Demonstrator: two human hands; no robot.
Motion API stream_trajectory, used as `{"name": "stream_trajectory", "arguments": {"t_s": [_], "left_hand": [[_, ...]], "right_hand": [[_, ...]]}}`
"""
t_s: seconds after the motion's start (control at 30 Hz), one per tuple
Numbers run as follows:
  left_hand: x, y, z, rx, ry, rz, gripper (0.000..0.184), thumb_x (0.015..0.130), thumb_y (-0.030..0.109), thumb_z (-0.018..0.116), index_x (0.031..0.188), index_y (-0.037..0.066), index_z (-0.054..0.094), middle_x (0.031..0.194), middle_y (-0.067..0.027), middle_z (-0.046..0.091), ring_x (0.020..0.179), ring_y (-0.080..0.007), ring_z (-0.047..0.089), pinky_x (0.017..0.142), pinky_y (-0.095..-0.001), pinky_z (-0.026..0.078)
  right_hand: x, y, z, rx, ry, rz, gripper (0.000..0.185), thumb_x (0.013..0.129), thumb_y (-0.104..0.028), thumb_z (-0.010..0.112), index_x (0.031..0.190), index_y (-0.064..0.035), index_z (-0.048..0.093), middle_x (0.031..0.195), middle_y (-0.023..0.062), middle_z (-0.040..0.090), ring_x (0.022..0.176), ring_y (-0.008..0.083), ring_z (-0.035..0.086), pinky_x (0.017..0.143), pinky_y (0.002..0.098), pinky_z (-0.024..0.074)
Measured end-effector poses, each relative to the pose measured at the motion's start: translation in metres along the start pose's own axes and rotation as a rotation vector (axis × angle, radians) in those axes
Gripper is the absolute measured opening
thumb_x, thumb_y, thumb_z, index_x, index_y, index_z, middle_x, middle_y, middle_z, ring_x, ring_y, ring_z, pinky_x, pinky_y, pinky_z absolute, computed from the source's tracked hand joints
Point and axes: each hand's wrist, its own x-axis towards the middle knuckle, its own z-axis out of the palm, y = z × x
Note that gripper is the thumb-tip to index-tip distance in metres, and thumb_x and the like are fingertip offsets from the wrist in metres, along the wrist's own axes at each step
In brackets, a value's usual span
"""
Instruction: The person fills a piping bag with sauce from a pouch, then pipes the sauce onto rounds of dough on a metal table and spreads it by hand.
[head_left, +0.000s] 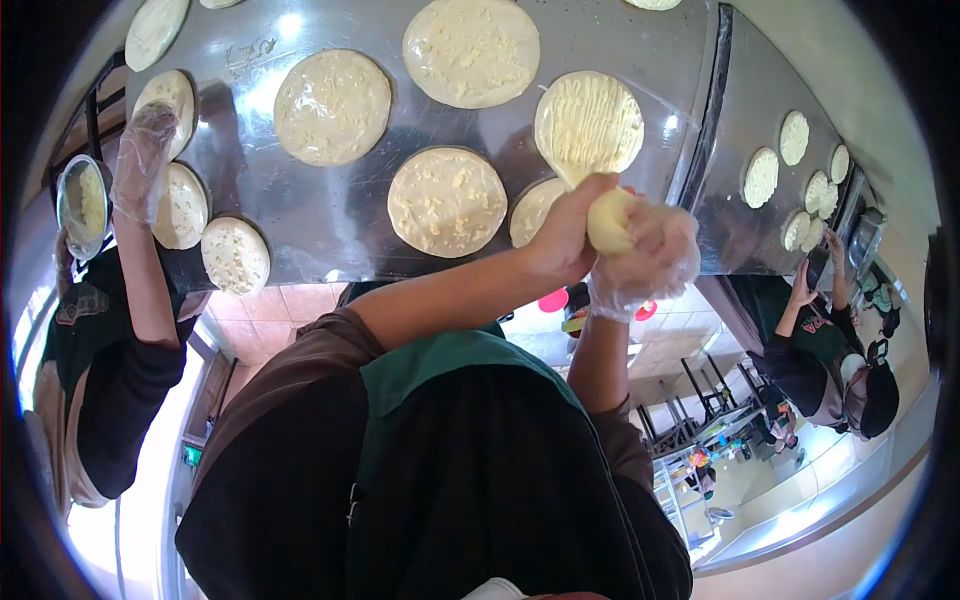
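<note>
Piping bag (611, 222), pale yellow, sits right of centre in the upper half, its tip at the lower edge of a cream-striped dough round (590, 120). The bare left hand (574, 228) and plastic-gloved right hand (652, 246) both have fingers closed around it. More rounds (447, 202) lie leftward on the metal table (320, 212); at upper left, a co-worker's gloved hand (146, 150) overlaps one.
</note>
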Motion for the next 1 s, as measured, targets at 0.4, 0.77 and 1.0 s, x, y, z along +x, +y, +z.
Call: {"name": "stream_trajectory", "arguments": {"t_s": [0.4, 0.77, 1.0], "left_hand": [[-0.060, -0.019, -0.033, -0.034, 0.283, -0.128, 0.021, 0.083, 0.023, 0.060, 0.088, 0.003, 0.055, 0.089, -0.0110, 0.060, 0.087, -0.0217, 0.060, 0.083, -0.0359, 0.049], [-0.055, -0.037, -0.054, -0.005, 0.232, -0.085, 0.023, 0.086, 0.025, 0.051, 0.091, 0.004, 0.057, 0.088, -0.0104, 0.062, 0.082, -0.0206, 0.061, 0.082, -0.0329, 0.049], [-0.046, -0.026, -0.039, -0.049, 0.141, -0.094, 0.021, 0.083, 0.022, 0.053, 0.089, 0.003, 0.057, 0.085, -0.0111, 0.060, 0.080, -0.0225, 0.060, 0.078, -0.0328, 0.049]], "right_hand": [[-0.130, 0.025, -0.073, 0.220, -0.393, 0.410, 0.041, 0.094, -0.026, 0.045, 0.124, 0.0018, 0.043, 0.120, 0.0157, 0.053, 0.112, 0.0248, 0.052, 0.099, 0.0377, 0.0385], [-0.092, 0.008, -0.066, 0.089, -0.368, -0.025, 0.033, 0.086, -0.009, 0.055, 0.119, -0.0062, 0.051, 0.094, 0.0125, 0.062, 0.075, 0.0261, 0.062, 0.069, 0.0363, 0.0503], [-0.091, 0.013, -0.063, -0.029, -0.331, -0.050, 0.034, 0.085, -0.009, 0.055, 0.118, -0.0049, 0.049, 0.090, 0.0134, 0.061, 0.076, 0.0272, 0.061, 0.069, 0.0393, 0.0494]]}}
